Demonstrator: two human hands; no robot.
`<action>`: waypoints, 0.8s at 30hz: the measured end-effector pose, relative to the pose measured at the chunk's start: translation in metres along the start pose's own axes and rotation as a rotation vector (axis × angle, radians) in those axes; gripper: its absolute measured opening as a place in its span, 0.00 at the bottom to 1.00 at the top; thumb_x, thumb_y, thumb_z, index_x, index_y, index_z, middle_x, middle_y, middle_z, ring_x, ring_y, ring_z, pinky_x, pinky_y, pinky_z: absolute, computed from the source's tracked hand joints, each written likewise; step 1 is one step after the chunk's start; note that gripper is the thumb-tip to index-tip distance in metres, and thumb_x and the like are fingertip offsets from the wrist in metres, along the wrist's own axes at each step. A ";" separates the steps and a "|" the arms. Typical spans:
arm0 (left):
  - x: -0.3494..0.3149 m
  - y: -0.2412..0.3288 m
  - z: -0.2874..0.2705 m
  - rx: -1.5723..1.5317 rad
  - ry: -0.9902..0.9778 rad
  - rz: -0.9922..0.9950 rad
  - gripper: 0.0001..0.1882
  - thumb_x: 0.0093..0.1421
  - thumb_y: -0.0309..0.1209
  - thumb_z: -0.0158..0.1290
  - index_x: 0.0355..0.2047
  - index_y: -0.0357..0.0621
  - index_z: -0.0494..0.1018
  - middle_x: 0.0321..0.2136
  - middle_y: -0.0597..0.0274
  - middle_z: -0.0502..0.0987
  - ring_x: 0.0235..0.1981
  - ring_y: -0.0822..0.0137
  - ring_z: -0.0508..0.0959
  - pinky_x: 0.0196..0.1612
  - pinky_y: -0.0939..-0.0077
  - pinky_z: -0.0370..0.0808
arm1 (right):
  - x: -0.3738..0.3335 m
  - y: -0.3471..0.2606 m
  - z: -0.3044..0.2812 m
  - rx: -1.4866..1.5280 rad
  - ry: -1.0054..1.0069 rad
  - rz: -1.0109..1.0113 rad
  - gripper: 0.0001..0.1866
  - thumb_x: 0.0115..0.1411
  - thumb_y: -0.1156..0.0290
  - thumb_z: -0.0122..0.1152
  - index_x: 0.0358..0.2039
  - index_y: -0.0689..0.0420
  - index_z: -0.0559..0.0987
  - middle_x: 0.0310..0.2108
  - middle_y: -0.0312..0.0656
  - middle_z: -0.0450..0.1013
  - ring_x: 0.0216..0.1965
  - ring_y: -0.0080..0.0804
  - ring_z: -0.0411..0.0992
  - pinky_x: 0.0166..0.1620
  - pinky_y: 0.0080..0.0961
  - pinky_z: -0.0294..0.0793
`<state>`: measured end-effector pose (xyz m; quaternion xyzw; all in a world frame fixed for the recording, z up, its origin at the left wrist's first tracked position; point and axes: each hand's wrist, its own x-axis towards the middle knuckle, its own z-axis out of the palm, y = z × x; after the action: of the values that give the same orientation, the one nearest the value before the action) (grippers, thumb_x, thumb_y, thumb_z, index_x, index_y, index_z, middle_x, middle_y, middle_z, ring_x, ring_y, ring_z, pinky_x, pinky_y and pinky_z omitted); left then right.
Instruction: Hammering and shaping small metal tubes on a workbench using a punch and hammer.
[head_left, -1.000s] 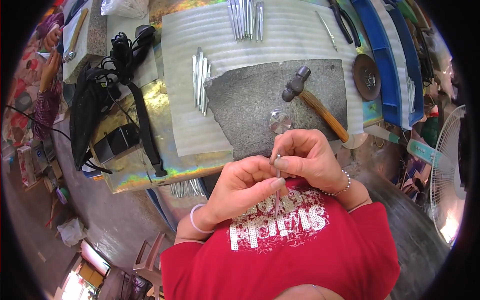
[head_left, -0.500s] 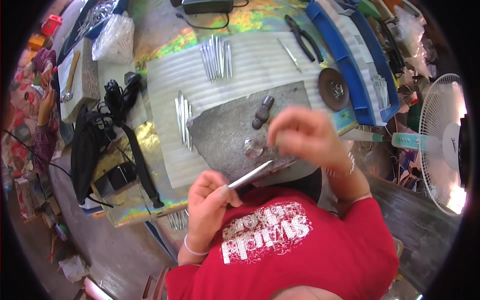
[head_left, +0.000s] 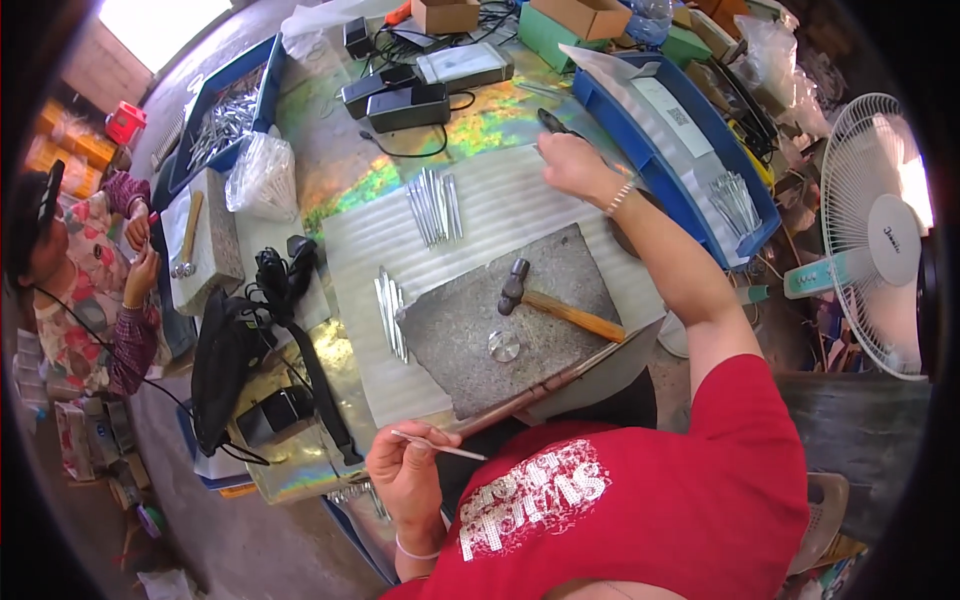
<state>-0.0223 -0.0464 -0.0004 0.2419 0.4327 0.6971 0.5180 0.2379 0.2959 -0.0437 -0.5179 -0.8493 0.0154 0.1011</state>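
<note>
My left hand, low in front of the red shirt, pinches a slender silver metal piece between thumb and fingers. Across the table, my right hand is at the far right edge of the pale foam sheet. Its fingers are curled by the black-handled pliers, and what they hold is hidden. Between the hands a grey stone slab bears a hammer with a wooden handle and a small round shiny metal piece.
Slender metal pieces lie in two bundles, one far and one left. A blue tray stands right, beside a fan. A black bag lies left. Another person works at far left near a second hammer.
My right hand has gone from above the slab to the pliers at far right, uncovering the hammer's handle. My left hand still holds the metal piece, now turned another way. The view has shifted.
</note>
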 end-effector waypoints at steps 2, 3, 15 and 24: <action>0.000 -0.004 -0.003 -0.041 -0.091 -0.044 0.08 0.59 0.26 0.52 0.36 0.32 0.71 0.25 0.54 0.74 0.26 0.63 0.75 0.34 0.66 0.77 | -0.022 -0.018 -0.046 0.263 0.035 0.009 0.07 0.50 0.73 0.51 0.26 0.64 0.72 0.24 0.49 0.74 0.26 0.44 0.73 0.29 0.39 0.70; 0.002 -0.006 -0.002 -0.027 -0.127 -0.048 0.09 0.61 0.25 0.47 0.39 0.31 0.71 0.25 0.55 0.73 0.25 0.65 0.74 0.31 0.70 0.76 | -0.038 -0.030 -0.067 0.503 -0.030 0.017 0.08 0.52 0.72 0.52 0.28 0.64 0.72 0.22 0.45 0.72 0.24 0.35 0.72 0.27 0.33 0.69; 0.009 -0.006 0.050 0.197 -0.269 -0.298 0.10 0.61 0.21 0.47 0.43 0.31 0.69 0.32 0.56 0.75 0.33 0.66 0.79 0.40 0.75 0.78 | -0.183 -0.144 -0.101 1.702 -0.489 0.207 0.06 0.59 0.79 0.53 0.37 0.64 0.71 0.25 0.34 0.70 0.22 0.14 0.69 0.24 0.11 0.67; -0.005 -0.012 0.049 0.277 -0.356 -0.065 0.06 0.62 0.20 0.47 0.39 0.31 0.66 0.34 0.57 0.76 0.34 0.75 0.75 0.37 0.84 0.73 | -0.191 -0.173 -0.086 1.265 -0.099 -0.159 0.04 0.56 0.78 0.58 0.32 0.64 0.75 0.23 0.40 0.70 0.20 0.22 0.71 0.23 0.16 0.68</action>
<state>0.0243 -0.0331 0.0145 0.4160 0.4336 0.5602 0.5701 0.1871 0.0404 0.0336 -0.2922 -0.7153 0.5304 0.3486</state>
